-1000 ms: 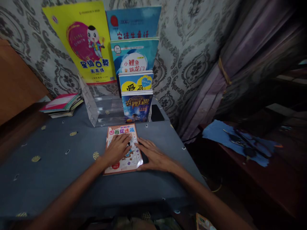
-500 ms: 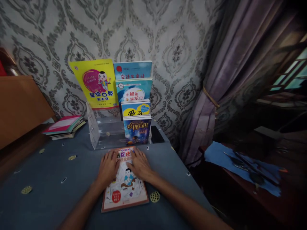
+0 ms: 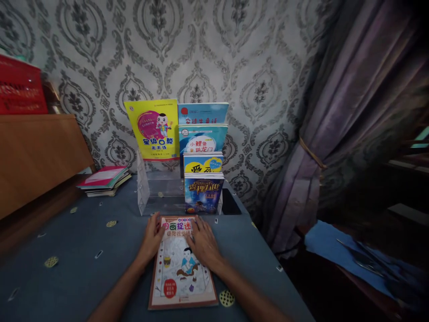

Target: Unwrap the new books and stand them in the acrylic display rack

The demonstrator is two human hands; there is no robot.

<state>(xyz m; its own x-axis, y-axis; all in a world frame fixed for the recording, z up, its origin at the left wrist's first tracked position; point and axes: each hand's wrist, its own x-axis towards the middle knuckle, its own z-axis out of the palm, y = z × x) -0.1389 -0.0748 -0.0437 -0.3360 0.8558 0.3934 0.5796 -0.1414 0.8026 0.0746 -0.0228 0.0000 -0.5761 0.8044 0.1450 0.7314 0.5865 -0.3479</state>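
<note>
Both forearms are reaching forward from the lower edge of the view, palms facing down. The left hand (image 3: 151,239) is lying along the upper left edge of the picture book (image 3: 182,277), and the right hand (image 3: 203,242) is resting flat on its upper right corner. The book is lying face up on the blue table (image 3: 77,273), its top edge just short of the clear stand (image 3: 156,197) holding upright books. Bare cloth is showing to the left of the book; the table's right edge is running near. Neither hand is gripping: the fingers are spread loosely, only pressing on the cover.
</note>
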